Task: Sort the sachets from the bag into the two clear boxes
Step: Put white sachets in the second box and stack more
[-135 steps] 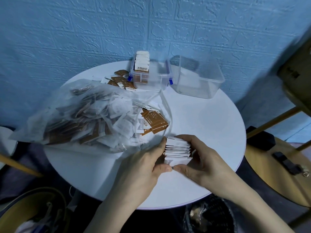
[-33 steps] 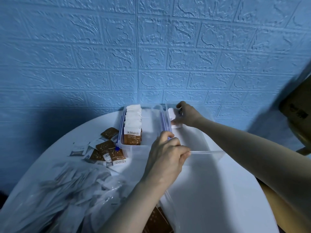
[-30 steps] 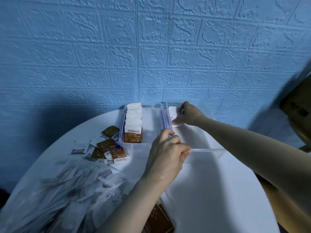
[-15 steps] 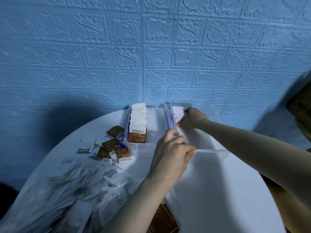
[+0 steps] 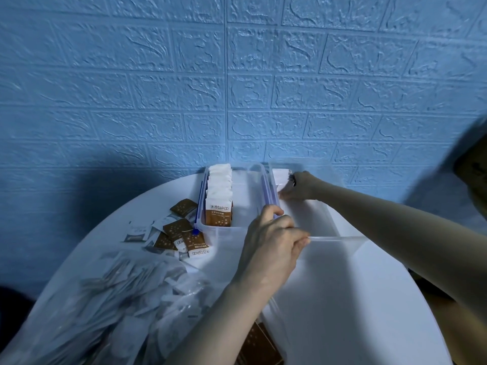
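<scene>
Sachets in the clear bag (image 5: 110,306) lie nearest, a blurred heap of white and brown packets at lower left of the round white table (image 5: 355,312). Left hand (image 5: 271,248) sits just beyond, fingers curled round the near rim of the right clear box (image 5: 340,237), thumb up against the corner betw. the two boxes. Loose sachets (image 5: 181,238), mostly brown w/ a few white, are scattered on the table left of the left clear box (image 5: 253,201). That box holds an upright row of sachets (image 5: 219,191) along its left side, brown-fronted one at the near end. Right hand (image 5: 300,187) reaches into the far left corner of the right box, fingers bent on a white sachet stack (image 5: 279,176) standing against the far wall. Blue brick-pattern wall (image 5: 237,88) behind.
</scene>
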`<state>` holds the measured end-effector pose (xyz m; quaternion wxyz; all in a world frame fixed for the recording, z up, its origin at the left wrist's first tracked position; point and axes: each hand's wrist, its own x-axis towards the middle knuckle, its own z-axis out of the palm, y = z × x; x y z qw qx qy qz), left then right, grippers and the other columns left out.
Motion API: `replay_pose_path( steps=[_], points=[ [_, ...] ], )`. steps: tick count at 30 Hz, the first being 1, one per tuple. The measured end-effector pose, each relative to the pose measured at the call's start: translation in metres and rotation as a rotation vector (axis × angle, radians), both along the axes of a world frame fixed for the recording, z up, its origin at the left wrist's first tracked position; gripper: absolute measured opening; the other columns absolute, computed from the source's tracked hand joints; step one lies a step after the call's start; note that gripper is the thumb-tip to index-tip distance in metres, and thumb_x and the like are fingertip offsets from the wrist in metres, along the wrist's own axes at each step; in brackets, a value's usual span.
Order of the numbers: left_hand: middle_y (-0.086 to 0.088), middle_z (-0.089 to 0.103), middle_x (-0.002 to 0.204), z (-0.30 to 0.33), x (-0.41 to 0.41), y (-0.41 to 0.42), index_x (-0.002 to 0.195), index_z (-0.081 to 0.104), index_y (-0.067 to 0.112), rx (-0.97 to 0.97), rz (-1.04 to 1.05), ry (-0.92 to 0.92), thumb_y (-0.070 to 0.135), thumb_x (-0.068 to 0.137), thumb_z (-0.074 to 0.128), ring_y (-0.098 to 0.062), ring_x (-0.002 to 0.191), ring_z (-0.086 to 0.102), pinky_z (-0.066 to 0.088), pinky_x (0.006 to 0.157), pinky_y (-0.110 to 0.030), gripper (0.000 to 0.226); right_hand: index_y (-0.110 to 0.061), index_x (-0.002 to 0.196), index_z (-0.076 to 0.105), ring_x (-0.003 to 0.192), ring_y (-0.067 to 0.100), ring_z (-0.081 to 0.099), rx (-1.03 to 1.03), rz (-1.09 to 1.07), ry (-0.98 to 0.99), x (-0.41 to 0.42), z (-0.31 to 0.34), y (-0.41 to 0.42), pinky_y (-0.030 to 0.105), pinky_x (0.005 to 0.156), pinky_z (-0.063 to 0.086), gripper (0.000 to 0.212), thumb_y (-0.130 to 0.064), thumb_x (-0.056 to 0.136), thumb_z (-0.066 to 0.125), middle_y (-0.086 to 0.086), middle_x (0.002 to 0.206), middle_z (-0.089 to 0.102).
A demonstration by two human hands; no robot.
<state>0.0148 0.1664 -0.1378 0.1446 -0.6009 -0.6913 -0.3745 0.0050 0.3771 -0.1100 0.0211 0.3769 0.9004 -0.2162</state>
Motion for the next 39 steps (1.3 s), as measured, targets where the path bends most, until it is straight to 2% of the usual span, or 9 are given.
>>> replay_pose_path(
  steps=[3, 6, 10, 13, 17, 23, 28, 36, 39],
  points=[
    [0.01, 0.06, 0.067, 0.0, -0.001, 0.001, 0.081, 0.076, 0.026, -0.009, 0.008, 0.002, 0.038, 0.087, 0.045, -0.022, 0.094, 0.052, 0.051, 0.071, -0.031, 0.034, -0.02, 0.072, 0.043, 0.083, 0.023, 0.048, 0.051, -0.014, -0.052, 0.005, -0.007, 0.009, 0.027, 0.056, 0.034, 0.053, -0.063, 0.068, 0.074, 0.01, 0.101, 0.048],
    [0.009, 0.06, 0.067, 0.001, -0.002, 0.0, 0.081, 0.076, 0.026, -0.031, 0.007, 0.0, 0.039, 0.088, 0.045, -0.023, 0.093, 0.052, 0.051, 0.071, -0.032, 0.035, -0.008, 0.107, 0.056, 0.087, 0.023, 0.048, 0.083, -0.009, -0.086, 0.008, -0.014, 0.013, 0.029, 0.067, 0.036, 0.063, -0.059, 0.074, 0.072, 0.014, 0.117, 0.052],
    [0.006, 0.062, 0.075, 0.004, -0.001, -0.002, 0.087, 0.076, 0.022, -0.095, 0.019, 0.046, 0.037, 0.088, 0.049, -0.023, 0.095, 0.051, 0.052, 0.071, -0.034, 0.031, -0.008, 0.12, 0.053, 0.107, 0.028, 0.055, 0.128, 0.01, -0.106, 0.016, -0.01, 0.011, 0.031, 0.077, 0.042, 0.071, -0.059, 0.075, 0.072, 0.012, 0.125, 0.055],
    [-0.003, 0.063, 0.098, 0.014, 0.001, -0.007, 0.103, 0.073, 0.018, -0.168, 0.042, 0.074, 0.032, 0.084, 0.062, -0.028, 0.098, 0.057, 0.053, 0.075, -0.041, 0.026, -0.008, 0.129, 0.05, 0.116, 0.03, 0.054, 0.225, 0.036, -0.092, 0.026, 0.011, -0.001, 0.035, 0.089, 0.044, 0.067, -0.051, 0.081, 0.07, 0.013, 0.13, 0.053],
    [-0.007, 0.045, 0.141, 0.039, 0.003, -0.033, 0.135, 0.053, 0.02, -0.399, 0.084, 0.041, 0.037, 0.093, 0.059, -0.026, 0.131, 0.039, 0.032, 0.105, -0.043, 0.046, -0.017, 0.134, 0.05, 0.111, 0.026, 0.055, 0.348, 0.113, 0.141, 0.06, 0.051, -0.04, 0.039, 0.092, 0.046, 0.055, -0.043, 0.087, 0.065, 0.006, 0.124, 0.053],
    [0.011, 0.068, 0.109, 0.038, 0.014, -0.133, 0.093, 0.075, 0.033, -0.404, -0.015, 0.171, 0.046, 0.087, 0.048, -0.011, 0.109, 0.056, 0.046, 0.096, -0.043, 0.031, -0.026, 0.112, 0.066, 0.096, 0.007, 0.052, 0.318, 0.394, 0.579, 0.156, 0.054, -0.141, 0.02, 0.08, 0.038, 0.027, -0.039, 0.089, 0.06, -0.012, 0.101, 0.061],
    [0.018, 0.068, 0.095, 0.007, 0.038, -0.198, 0.08, 0.074, 0.033, -0.42, -0.056, 0.311, 0.052, 0.09, 0.045, -0.008, 0.113, 0.056, 0.027, 0.107, -0.049, 0.036, -0.028, 0.109, 0.068, 0.105, 0.003, 0.055, 0.124, 0.6, 0.592, 0.201, 0.004, -0.199, 0.017, 0.09, 0.042, 0.022, -0.037, 0.091, 0.057, -0.016, 0.105, 0.059],
    [0.003, 0.071, 0.1, -0.011, 0.041, -0.237, 0.074, 0.073, 0.02, -0.261, 0.306, 0.325, 0.038, 0.09, 0.05, -0.025, 0.11, 0.061, 0.035, 0.102, -0.062, 0.033, -0.024, 0.111, 0.068, 0.101, 0.008, 0.055, 0.058, 0.61, 0.526, 0.192, -0.042, -0.234, 0.022, 0.088, 0.044, 0.034, -0.048, 0.088, 0.058, -0.013, 0.107, 0.06],
    [0.001, 0.07, 0.102, -0.018, 0.042, -0.241, 0.074, 0.071, 0.016, -0.155, 0.411, 0.238, 0.036, 0.089, 0.052, -0.028, 0.11, 0.06, 0.039, 0.098, -0.06, 0.031, -0.021, 0.116, 0.063, 0.102, 0.008, 0.053, 0.095, 0.523, 0.517, 0.187, -0.046, -0.238, 0.01, 0.089, 0.038, 0.048, -0.057, 0.084, 0.057, -0.014, 0.109, 0.058]
  ],
)
